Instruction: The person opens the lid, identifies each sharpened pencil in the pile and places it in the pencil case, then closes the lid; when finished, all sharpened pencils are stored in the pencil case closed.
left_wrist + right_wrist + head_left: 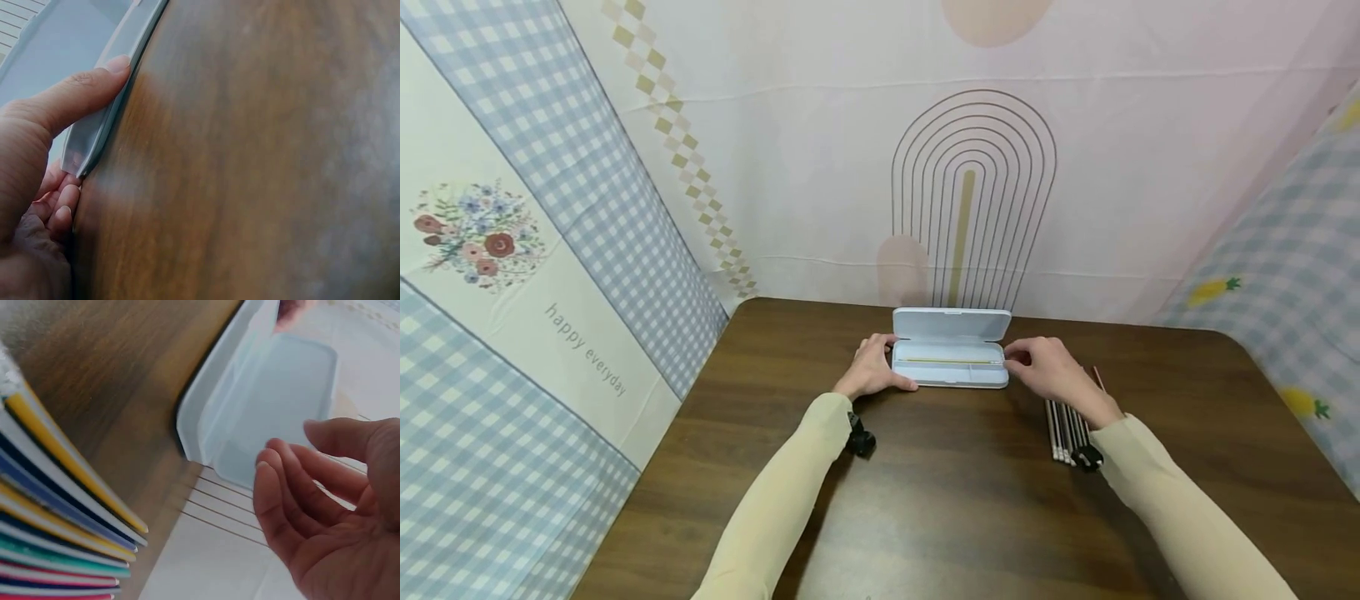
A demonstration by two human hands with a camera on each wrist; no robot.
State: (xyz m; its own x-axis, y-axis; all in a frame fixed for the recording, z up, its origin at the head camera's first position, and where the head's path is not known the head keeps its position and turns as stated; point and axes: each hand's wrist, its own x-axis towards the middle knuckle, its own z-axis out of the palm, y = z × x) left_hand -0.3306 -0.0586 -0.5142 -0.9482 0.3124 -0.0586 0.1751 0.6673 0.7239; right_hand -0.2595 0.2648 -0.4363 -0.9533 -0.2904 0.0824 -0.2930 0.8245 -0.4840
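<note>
A pale blue pencil case (951, 383) lies on the table with its lid (952, 323) raised at the back. Inside it is one yellow pencil (943, 361), lengthwise. My left hand (871, 369) grips the case's left end; in the left wrist view the thumb presses the front edge (111, 94) and the fingers curl at the end. My right hand (1051, 368) is beside the right end, fingers loosely bent. In the right wrist view nothing lies between that thumb and fingers. Several striped pencils (1060, 429) lie side by side under the right forearm.
The brown wooden table (940, 500) ends at a wall cloth (820, 208) close behind the case. Checked cloth (587, 225) hangs at the left, another (1300, 275) at the right. Black wrist devices (861, 440) sit on both wrists.
</note>
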